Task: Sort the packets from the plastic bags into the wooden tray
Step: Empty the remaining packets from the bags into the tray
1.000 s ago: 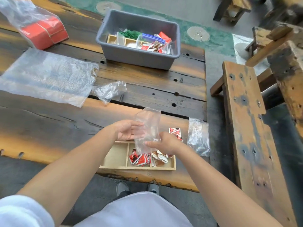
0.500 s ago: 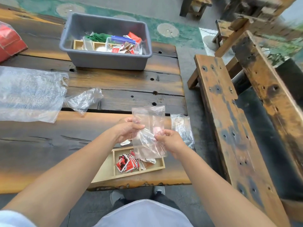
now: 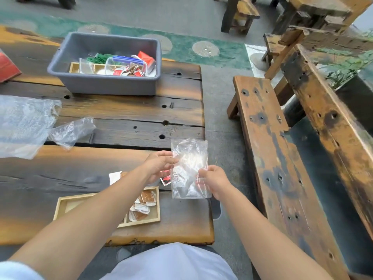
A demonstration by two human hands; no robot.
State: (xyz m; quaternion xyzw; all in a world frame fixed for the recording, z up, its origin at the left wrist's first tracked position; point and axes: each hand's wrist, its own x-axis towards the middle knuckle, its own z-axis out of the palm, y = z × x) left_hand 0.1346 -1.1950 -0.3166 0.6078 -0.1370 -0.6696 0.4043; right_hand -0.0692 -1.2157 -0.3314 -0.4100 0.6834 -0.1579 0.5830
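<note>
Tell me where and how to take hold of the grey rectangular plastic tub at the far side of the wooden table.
Probably by its rolled lip: grip the grey rectangular plastic tub at both short ends, coming in from left and right. The lip overhangs there, the smooth walls slope inward toward the base and give little hold, and loose packets clutter the inside.

A weathered wooden bench (image 3: 278,158) stands on grey floor (image 3: 220,110).

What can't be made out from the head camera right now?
Head view:
- wooden tray: middle compartments hidden by left forearm.
- held plastic bag: creases, glare hide whether it's empty.
- red box: cut off by left edge.
- packets in gray bin: too small to read.
</note>
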